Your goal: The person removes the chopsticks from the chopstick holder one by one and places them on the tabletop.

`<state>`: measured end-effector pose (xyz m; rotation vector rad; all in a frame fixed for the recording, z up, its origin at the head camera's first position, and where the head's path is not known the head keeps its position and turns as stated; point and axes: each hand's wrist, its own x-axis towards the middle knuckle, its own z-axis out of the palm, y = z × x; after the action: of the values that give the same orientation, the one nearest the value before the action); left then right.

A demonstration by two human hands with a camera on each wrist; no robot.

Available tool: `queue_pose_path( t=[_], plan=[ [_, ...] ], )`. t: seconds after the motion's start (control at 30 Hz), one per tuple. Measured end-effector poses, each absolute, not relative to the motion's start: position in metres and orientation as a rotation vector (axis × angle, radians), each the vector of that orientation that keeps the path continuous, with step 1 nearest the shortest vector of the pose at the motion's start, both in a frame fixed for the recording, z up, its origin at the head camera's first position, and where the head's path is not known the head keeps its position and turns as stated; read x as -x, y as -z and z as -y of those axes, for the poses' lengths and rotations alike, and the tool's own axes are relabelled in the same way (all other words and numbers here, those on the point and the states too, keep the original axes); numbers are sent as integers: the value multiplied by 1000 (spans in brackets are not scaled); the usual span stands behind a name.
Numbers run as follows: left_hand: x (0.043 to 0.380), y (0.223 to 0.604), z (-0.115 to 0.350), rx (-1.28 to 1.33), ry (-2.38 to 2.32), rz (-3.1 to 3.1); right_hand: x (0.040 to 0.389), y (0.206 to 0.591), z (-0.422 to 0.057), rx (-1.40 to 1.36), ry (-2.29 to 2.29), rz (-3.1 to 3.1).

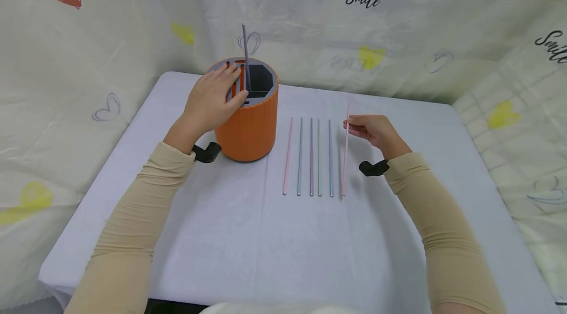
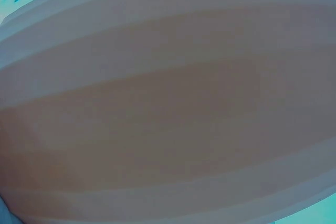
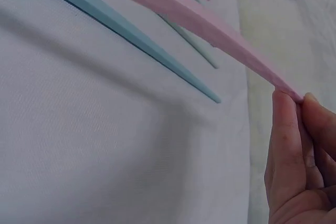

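Observation:
An orange round holder (image 1: pixel 250 126) with a grey slotted top stands on the table, and a grey stick (image 1: pixel 245 53) stands upright in it. My left hand (image 1: pixel 211 99) rests flat on the holder's top and near rim. My right hand (image 1: pixel 373 130) pinches the far end of a pink stick (image 1: pixel 345 154) and lifts that end, while its near end stays on the cloth. In the right wrist view the fingertips (image 3: pixel 286 129) pinch the pink stick (image 3: pixel 199 17). Several more sticks (image 1: pixel 310 156) lie side by side left of it. The left wrist view shows only the holder's wall (image 2: pixel 168 108) close up.
A pale lilac cloth covers the table (image 1: pixel 248 245). A cream curtain (image 1: pixel 398 33) printed with hearts and "Smile" hangs round the back and both sides. Black wrist mounts (image 1: pixel 206 152) sit at both sleeves.

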<state>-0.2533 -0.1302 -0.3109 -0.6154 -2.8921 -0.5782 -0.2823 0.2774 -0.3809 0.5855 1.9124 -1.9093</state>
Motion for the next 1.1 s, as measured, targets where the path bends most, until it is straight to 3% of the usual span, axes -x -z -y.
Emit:
queue_pose_path(
  t=[0.8,1.1],
  plan=[
    [255,312,128,625,551,2911,298,420,-274,-711,1867,-1862],
    [254,311,129,614,572,2899,298,430,-267,-611,1599,-2377]
  ],
)
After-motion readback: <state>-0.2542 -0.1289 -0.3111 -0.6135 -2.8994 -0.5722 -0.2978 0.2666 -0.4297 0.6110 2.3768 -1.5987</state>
